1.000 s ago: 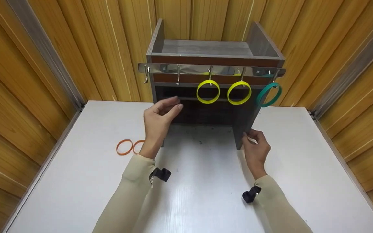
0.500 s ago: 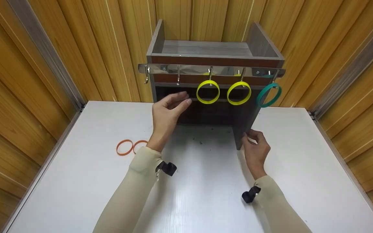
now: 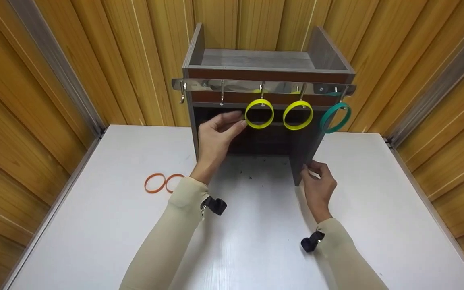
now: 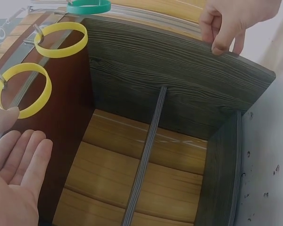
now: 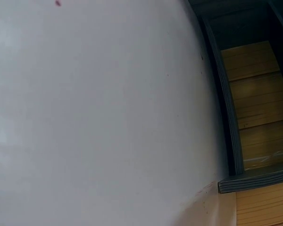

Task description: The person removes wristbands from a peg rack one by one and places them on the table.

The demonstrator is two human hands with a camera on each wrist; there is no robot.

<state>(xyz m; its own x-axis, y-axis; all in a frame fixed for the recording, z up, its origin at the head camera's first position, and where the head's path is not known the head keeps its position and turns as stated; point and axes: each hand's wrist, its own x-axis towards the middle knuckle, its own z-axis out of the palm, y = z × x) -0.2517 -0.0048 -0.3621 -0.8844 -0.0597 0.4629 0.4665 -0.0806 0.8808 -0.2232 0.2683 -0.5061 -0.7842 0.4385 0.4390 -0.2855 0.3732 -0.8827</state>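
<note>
My left hand (image 3: 216, 139) is raised in front of the shelf unit, its thumb tip right at the lower left of a yellow ring (image 3: 259, 127) on a hook. In the left wrist view its fingers (image 4: 35, 162) are extended, palm up, below that ring. A second yellow ring (image 3: 298, 129) and a teal ring (image 3: 325, 128) hang from hooks farther right. The metal hook rail (image 3: 240, 86) runs across the unit's front. Low on the right, my right hand (image 3: 320, 187) pinches the front edge of the grey side panel (image 3: 306, 147) between thumb and fingers.
Two orange rings (image 3: 146, 185) lie on the white table (image 3: 107, 225) left of the shelf unit, one partly behind the left forearm. Two hooks at the rail's left end, including the outermost hook (image 3: 182, 92), bear no ring. Wood-slat walls (image 3: 135, 60) enclose the table.
The left hand has moved right and slightly up, from left of the unit's opening to the first yellow ring. The right hand stays on the side panel.
</note>
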